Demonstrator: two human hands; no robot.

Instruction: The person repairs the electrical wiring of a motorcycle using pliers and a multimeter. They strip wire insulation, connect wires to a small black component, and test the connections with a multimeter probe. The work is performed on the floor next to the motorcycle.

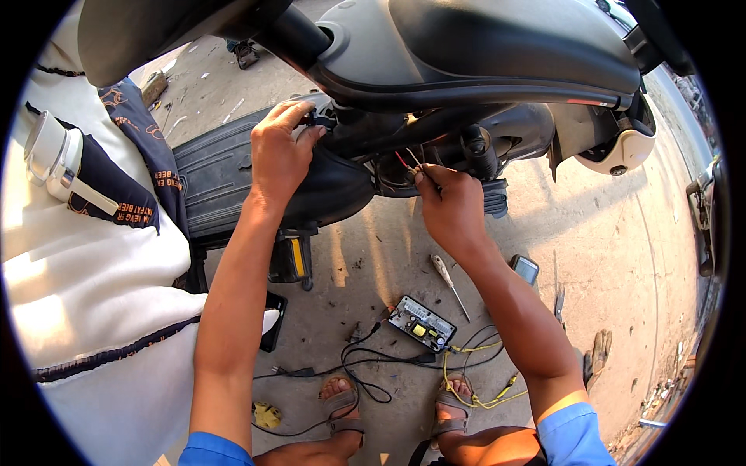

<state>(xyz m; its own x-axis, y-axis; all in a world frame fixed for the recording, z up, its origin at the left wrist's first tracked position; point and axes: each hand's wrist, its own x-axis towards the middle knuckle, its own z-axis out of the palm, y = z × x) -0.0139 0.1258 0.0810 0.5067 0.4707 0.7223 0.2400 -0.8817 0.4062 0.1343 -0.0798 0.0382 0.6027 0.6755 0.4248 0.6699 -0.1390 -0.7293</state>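
Observation:
I am bent over a scooter, its black body (342,190) lying below a grey and black seat (513,39). My left hand (278,151) is closed, thumb and fingertips pinching a small black part (317,121) at the frame under the seat. What that part is cannot be made out. Farther right, my right hand (452,203) pinches the ends of thin wires (402,160), one red and one pale, which come out of the body beside the black shock absorber (479,151). Its fingertips partly hide the wire ends.
On the ground lie an opened circuit-board box (422,323), a screwdriver (451,287), a small meter (524,269), pliers (559,303), a glove (597,357), black cables (373,369) and yellow wire (489,402). A white cloth (85,287) covers the scooter's left end. A white helmet (629,151) hangs at the right.

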